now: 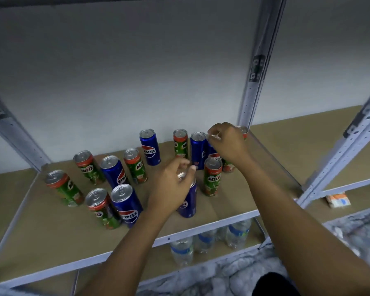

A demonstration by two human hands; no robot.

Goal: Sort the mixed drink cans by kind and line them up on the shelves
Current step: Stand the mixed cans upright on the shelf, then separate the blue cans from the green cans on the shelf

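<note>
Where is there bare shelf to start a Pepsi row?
Bare board along the shelf front edge, left of the left hand, and right of the right hand toward the post. The middle is crowded with cans.

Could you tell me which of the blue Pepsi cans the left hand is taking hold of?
The Pepsi can nearest the shelf's front edge: the left hand curls over its top. The other Pepsi cans stand apart from that hand.
</note>
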